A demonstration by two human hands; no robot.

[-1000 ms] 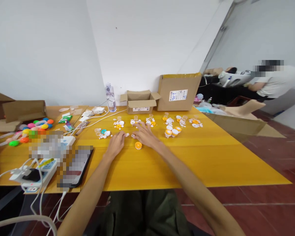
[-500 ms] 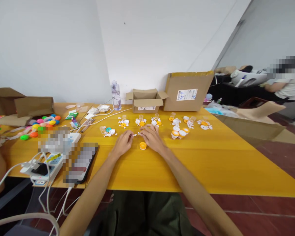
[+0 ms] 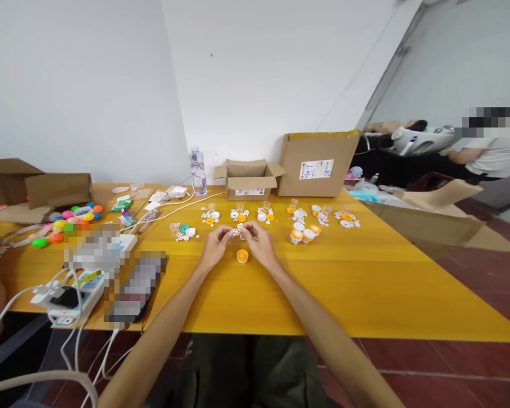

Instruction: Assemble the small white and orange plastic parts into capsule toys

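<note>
My left hand [image 3: 215, 246] pinches a small white plastic piece with holes [image 3: 236, 232] between thumb and fingers. Close beside it, my right hand [image 3: 260, 245] is closed on another small white holed piece [image 3: 240, 226]. The two pieces meet or overlap; whether they are joined I cannot tell. Just below the hands, a round orange-and-white part [image 3: 242, 256] lies on the yellow table [image 3: 255, 300]. Behind my right hand is a group of parts with a white disc [image 3: 262, 217] and an orange disc [image 3: 270, 217].
More small part groups with clear cups line the table, including a teal ring [image 3: 185, 229]. Orange-and-white assemblies [image 3: 308, 234] cluster at right. Behind stand an open carton [image 3: 250, 183], a large carton [image 3: 317, 164] and a bottle [image 3: 198, 173]. A power strip [image 3: 94, 283] and phone [image 3: 138, 286] lie left.
My hands have come closer together, bringing the white pieces into contact or overlap. My right hand has turned from reaching over the parts to a pinch. The camera view has shifted slightly.
</note>
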